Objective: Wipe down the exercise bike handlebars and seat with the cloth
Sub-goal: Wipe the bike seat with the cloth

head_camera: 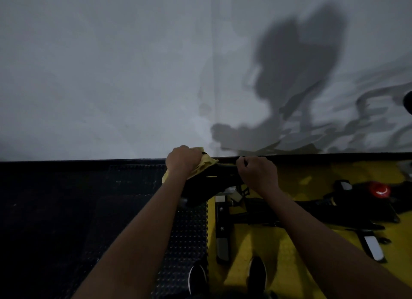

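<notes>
Both hands were on the bike: the left hand (181, 160) squeezed the yellow cloth (204, 163) onto the black seat (205, 185), whose long side ran toward the right hand (256, 172), closed on its far edge.

the cloth (204, 166) is pale yellow and crumpled, pressed onto the far left end of a black padded part of the exercise bike (209, 182); whether this part is the seat or the handlebars is not clear. the black bike frame (289, 211) runs to the right, over the yellow floor.
</notes>
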`<move>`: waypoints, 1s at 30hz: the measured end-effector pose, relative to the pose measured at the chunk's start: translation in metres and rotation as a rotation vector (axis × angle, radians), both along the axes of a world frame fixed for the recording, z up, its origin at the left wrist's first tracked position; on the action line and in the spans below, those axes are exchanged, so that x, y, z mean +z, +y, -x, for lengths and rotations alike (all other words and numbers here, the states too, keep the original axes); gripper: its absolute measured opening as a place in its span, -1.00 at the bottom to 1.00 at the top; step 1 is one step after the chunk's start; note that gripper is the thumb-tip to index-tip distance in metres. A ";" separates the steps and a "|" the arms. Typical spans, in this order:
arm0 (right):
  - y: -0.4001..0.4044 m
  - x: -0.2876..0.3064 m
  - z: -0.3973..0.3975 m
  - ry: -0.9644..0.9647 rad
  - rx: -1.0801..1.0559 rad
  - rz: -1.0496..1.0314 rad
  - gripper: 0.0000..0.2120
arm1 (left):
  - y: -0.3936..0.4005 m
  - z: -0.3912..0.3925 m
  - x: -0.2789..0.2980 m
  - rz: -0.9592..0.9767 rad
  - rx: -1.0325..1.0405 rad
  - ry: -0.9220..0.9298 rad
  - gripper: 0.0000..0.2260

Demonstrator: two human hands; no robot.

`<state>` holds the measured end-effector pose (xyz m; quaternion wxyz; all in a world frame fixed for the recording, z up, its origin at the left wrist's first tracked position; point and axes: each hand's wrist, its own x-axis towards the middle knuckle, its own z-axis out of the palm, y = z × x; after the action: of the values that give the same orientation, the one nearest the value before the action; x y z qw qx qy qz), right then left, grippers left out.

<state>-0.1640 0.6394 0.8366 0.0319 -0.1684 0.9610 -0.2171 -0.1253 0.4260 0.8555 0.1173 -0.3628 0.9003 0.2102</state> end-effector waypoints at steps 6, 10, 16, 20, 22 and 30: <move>0.002 0.001 -0.004 0.007 -0.007 0.006 -0.54 | 0.027 -0.031 -0.019 0.293 -0.206 0.251 -0.57; 0.002 -0.001 -0.004 0.004 -0.013 0.012 -0.51 | 0.043 -0.076 -0.027 0.375 -0.403 0.364 -0.51; 0.001 -0.002 0.000 0.001 -0.010 0.010 -0.49 | 0.029 -0.105 -0.040 0.206 -0.452 0.419 -0.49; 0.000 -0.002 0.001 0.000 -0.019 -0.005 -0.50 | 0.019 -0.068 -0.032 0.066 -0.223 0.358 -0.50; 0.000 -0.002 0.001 0.003 -0.019 0.003 -0.50 | 0.016 -0.049 -0.021 0.005 -0.129 0.343 -0.54; 0.000 -0.002 0.001 -0.006 -0.011 0.012 -0.49 | 0.020 0.017 0.000 0.167 -0.178 -0.134 -0.73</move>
<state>-0.1650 0.6398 0.8347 0.0328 -0.1626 0.9605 -0.2234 -0.1423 0.4460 0.8552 0.1648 -0.3030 0.9335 0.0985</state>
